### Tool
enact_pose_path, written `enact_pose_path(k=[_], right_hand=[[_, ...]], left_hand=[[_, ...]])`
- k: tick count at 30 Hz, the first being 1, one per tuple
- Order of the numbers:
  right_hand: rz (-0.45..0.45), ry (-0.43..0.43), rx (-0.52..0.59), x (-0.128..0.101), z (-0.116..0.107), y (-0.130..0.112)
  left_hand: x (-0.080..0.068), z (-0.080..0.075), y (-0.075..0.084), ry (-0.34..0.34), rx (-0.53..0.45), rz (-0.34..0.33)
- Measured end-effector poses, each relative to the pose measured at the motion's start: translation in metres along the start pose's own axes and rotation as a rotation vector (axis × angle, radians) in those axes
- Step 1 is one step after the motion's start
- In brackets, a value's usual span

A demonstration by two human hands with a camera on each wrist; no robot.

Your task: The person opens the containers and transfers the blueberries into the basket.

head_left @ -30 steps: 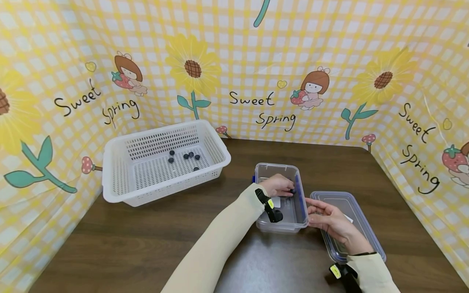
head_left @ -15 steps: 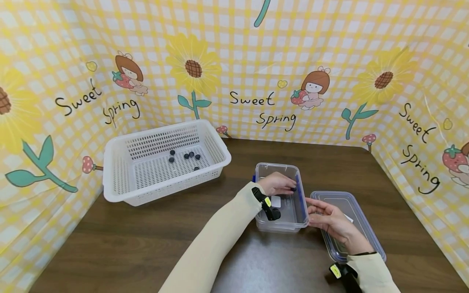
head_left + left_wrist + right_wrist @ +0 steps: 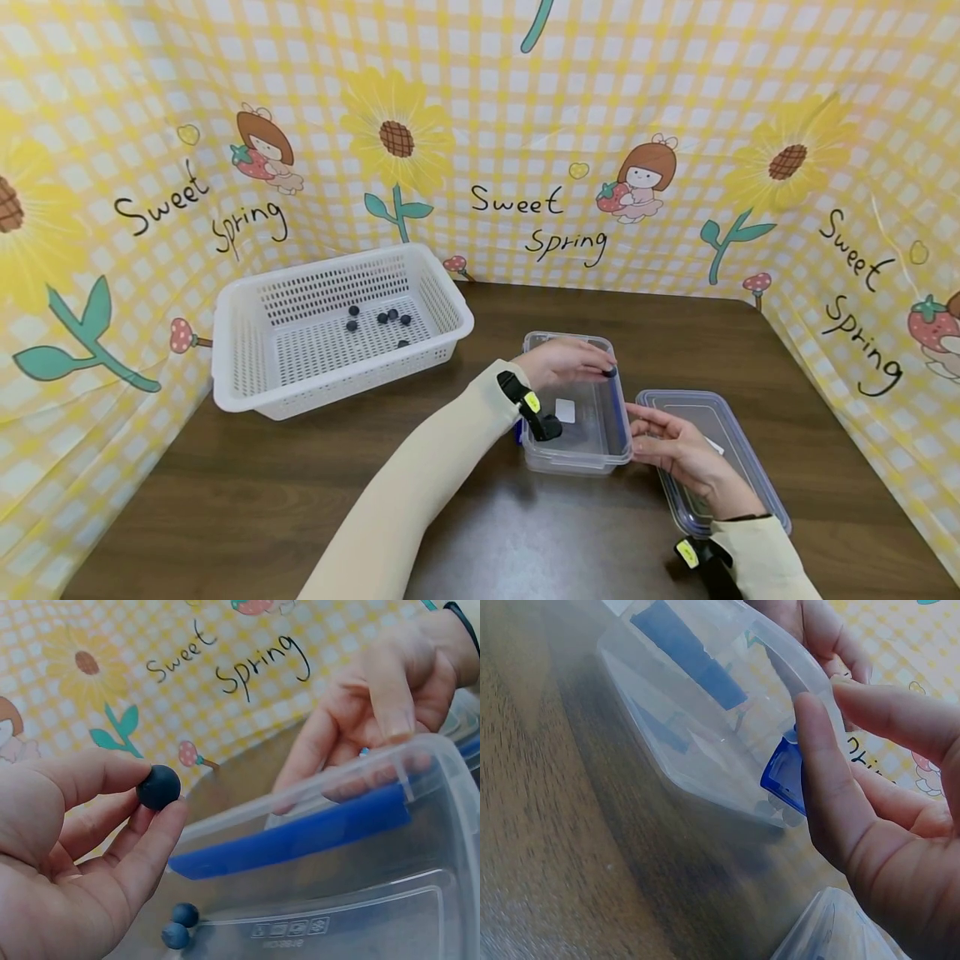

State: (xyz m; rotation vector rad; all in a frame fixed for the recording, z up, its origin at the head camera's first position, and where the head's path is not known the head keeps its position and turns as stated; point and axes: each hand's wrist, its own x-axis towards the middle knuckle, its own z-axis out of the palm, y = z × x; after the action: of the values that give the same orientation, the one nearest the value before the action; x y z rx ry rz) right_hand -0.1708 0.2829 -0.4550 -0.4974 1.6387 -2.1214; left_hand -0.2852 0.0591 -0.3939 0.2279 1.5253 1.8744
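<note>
My left hand point(image 3: 566, 362) pinches a dark blueberry point(image 3: 158, 787) between thumb and fingertips, up at rim height over the far end of a clear plastic box point(image 3: 577, 461). Inside that box, two more blueberries point(image 3: 180, 927) lie on the bottom, below the left hand in the left wrist view. The box has a blue latch point(image 3: 786, 776) on its side. At the box's right wall is my right hand point(image 3: 686, 457), its fingers extended and fingertips right at the outer side and rim; it holds no loose object.
A white perforated basket point(image 3: 352, 387) with several blueberries point(image 3: 393, 315) stands at the back left. The box's clear lid point(image 3: 686, 404) lies on the brown table point(image 3: 262, 500) under the right hand. A patterned yellow cloth point(image 3: 510, 108) encloses the back and sides.
My left hand has risen from inside the box toward its far right rim, bringing the blueberry with it. The right hand, box, lid and basket have stayed put.
</note>
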Motion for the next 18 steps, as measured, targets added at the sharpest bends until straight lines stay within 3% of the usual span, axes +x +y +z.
enact_pose_path(k=[10,18], right_hand=[[-0.003,0.021,-0.019,0.000,-0.001,-0.001],[-0.011,0.006,0.003,0.000,0.000,0.002]], left_hand=[[-0.009,-0.008,0.024,0.016,0.032,0.050],[-0.031,-0.026,0.042,0.035,0.081,0.083]])
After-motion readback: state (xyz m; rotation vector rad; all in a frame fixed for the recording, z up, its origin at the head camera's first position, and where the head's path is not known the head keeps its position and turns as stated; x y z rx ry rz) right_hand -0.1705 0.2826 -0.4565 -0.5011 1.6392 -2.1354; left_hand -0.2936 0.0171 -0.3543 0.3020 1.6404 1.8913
